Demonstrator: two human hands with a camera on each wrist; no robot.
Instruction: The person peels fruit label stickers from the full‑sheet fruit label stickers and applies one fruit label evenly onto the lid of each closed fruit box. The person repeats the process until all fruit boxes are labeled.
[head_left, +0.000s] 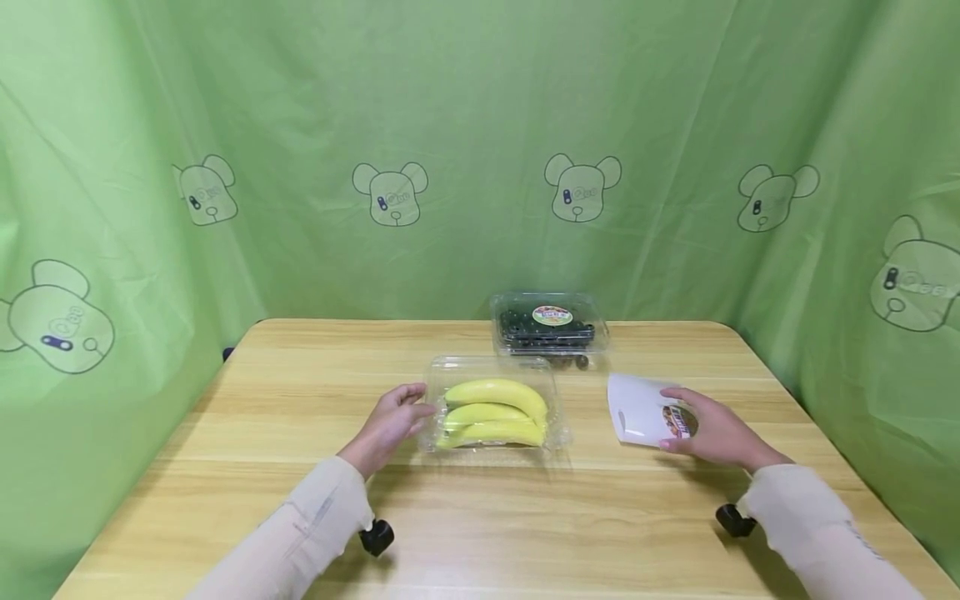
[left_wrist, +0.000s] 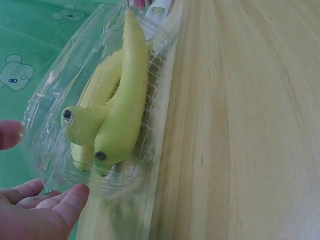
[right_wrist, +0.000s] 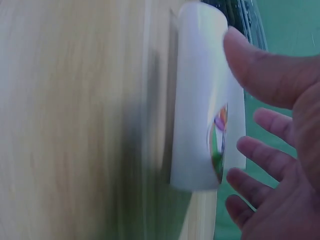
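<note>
A clear plastic clamshell box with yellow bananas inside stands near the middle of the table, its lid down. At its left end is my left hand, fingertips right at the plastic wall. In the left wrist view, those fingers lie fairly straight beside the box's end. To the right of the box lies a curled white label sheet bearing a colourful fruit sticker. My right hand is over that sheet's right side, thumb and fingers spread apart; in the right wrist view the thumb overlaps the sheet's edge.
Behind the bananas, a second clear box with dark round fruit and an oval label stands near the table's back edge. Green curtains with bear-head prints surround the wooden table at the back and both sides.
</note>
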